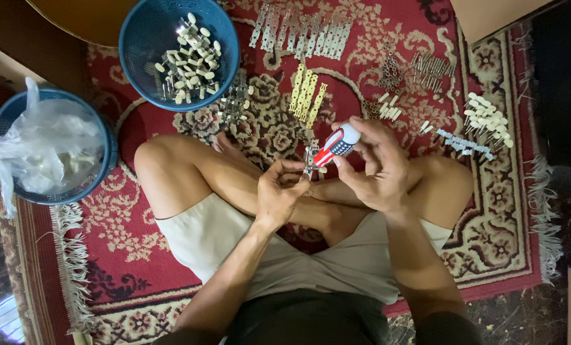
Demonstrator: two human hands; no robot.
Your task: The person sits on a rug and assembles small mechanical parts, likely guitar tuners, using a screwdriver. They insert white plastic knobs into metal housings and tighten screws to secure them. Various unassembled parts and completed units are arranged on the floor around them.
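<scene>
R hand (373, 167): gripping red/white screwdriver (336, 145), frame centre.
L hand (280, 191): pinching small metal part (310, 160), tip touching it.
Blue basket (138, 38): upper left, w/ white pieces.
Rug (490, 211): red.

A red patterned rug (490, 211) with a pale fringe is spread over a dark floor. At the top, a blue basket (224, 38) is filled with small white pieces and bits of metal. Off to the left, another blue basket (106, 160) is stuffed with a crumpled clear plastic bag (39, 144). Silver metal strips (301, 29) are lined up in a row along the top edge, and yellowish strips (308, 96) are laid just below them. A heap of small white pegs (488, 118) is piled at the right, with screws (391, 73) scattered nearby.
</scene>
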